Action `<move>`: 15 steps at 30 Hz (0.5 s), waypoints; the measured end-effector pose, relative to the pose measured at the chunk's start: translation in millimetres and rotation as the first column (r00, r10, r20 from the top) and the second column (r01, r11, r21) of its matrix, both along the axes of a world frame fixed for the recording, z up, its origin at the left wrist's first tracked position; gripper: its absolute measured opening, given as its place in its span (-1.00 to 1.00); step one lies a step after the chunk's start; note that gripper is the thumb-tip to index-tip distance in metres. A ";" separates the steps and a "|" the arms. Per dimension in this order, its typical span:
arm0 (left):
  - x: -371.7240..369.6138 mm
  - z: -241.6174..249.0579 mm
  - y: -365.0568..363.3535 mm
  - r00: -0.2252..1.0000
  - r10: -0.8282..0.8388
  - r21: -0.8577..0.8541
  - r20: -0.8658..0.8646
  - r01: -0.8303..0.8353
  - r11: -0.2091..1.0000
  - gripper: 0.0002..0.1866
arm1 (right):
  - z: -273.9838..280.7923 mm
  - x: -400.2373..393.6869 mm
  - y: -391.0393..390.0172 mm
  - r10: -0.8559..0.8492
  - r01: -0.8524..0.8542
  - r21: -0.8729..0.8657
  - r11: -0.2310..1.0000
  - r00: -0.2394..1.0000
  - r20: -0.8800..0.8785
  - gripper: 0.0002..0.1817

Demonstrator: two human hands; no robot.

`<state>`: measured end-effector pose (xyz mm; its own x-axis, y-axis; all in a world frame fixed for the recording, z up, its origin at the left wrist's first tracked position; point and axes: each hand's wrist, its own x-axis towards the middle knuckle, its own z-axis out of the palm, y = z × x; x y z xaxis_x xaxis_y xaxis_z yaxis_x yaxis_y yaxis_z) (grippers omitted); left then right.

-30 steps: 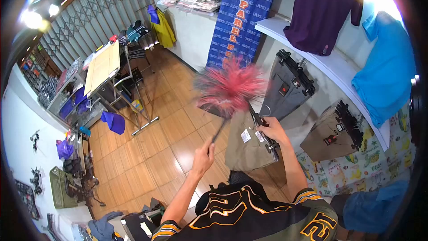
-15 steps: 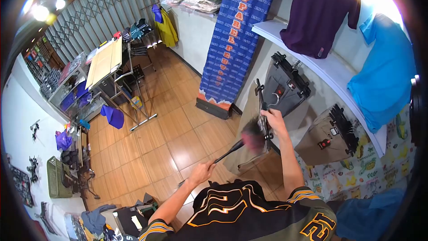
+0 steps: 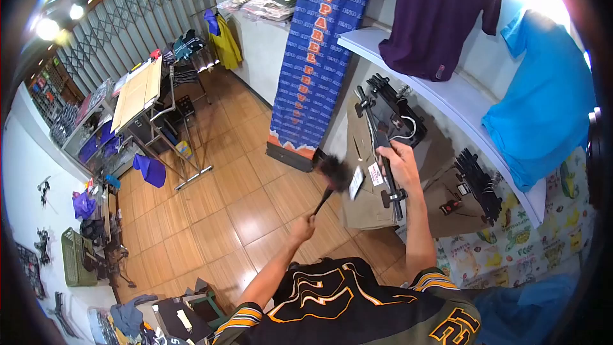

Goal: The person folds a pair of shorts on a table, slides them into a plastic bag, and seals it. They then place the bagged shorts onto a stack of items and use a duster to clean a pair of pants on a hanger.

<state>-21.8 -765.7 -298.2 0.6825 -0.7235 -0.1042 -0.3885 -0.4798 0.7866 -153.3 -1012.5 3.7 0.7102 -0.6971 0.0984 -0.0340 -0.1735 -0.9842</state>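
Observation:
My left hand (image 3: 302, 227) is closed round the black handle of a duster (image 3: 334, 174), whose fluffy dark head points up and away from me. My right hand (image 3: 402, 163) grips a black clip hanger (image 3: 377, 131) near its middle, tilted steeply. From its clips hang khaki trousers (image 3: 365, 216), below and left of the bar. Two paper tags dangle there, a white tag (image 3: 355, 183) and a tag with red print (image 3: 375, 174). The duster's head is close to the left edge of the trousers. Just beyond the hanger, dark trousers on black hangers (image 3: 399, 108) hang under the shelf.
A white shelf (image 3: 408, 76) runs along the right wall, with a purple shirt (image 3: 434, 19) and a blue shirt (image 3: 536, 115) displayed above. Another row of black hangers (image 3: 479, 182) hangs lower right. A blue banner (image 3: 313, 57) and a wooden-topped table (image 3: 137, 96) stand farther back.
The duster has swung left and now points more upright, away from the hanger. My right hand has turned the hanger, so the trousers and their tags face me more.

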 end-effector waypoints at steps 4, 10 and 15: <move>1.2 16.7 5.3 0.982 0.183 -0.129 0.055 -0.174 0.976 -0.58 | 15.1 -14.1 -16.8 0.009 -0.009 0.001 1.000 0.998 0.055 -0.84; -45.6 111.4 -5.4 0.997 0.083 -0.288 0.007 -0.077 0.954 -0.61 | 7.3 -8.2 -35.0 0.046 -0.048 0.020 0.999 0.995 0.094 -0.86; -33.7 29.5 31.4 0.958 -0.223 0.030 0.179 0.221 0.975 -0.62 | 23.9 -3.8 -35.0 0.062 -0.067 0.053 0.996 0.994 0.095 -0.83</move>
<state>-55.5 -734.3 -268.7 0.5127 -0.8586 -0.0020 -0.6209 -0.3725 0.6897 -157.1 -1047.6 27.6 0.7432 -0.6567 0.1281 0.0675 -0.1169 -0.9908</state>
